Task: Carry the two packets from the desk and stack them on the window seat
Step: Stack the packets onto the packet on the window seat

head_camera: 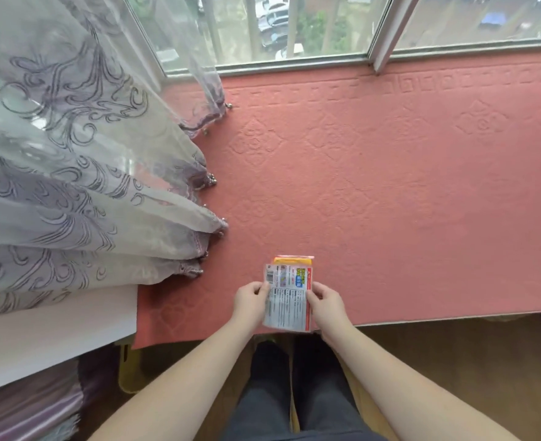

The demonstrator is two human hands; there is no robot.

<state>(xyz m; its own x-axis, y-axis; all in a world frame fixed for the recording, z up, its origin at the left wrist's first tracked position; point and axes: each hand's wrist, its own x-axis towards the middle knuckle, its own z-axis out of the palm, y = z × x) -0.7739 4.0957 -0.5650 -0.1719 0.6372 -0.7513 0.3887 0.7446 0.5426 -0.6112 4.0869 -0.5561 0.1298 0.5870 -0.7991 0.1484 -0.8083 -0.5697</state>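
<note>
Both hands pinch the same white packet [287,297] by its long edges, the left hand [250,301] closed on the barcode side, the right hand [325,302] closed on the red-trimmed side; between the two grips the printed back faces up; just beyond the fingertips an orange-topped packet [293,260] peeks out from under the white one, the two lying stacked near the front edge of the pink window seat [390,192]; left of the left hand, embroidered sheer curtains [81,173] drape onto the seat.
</note>
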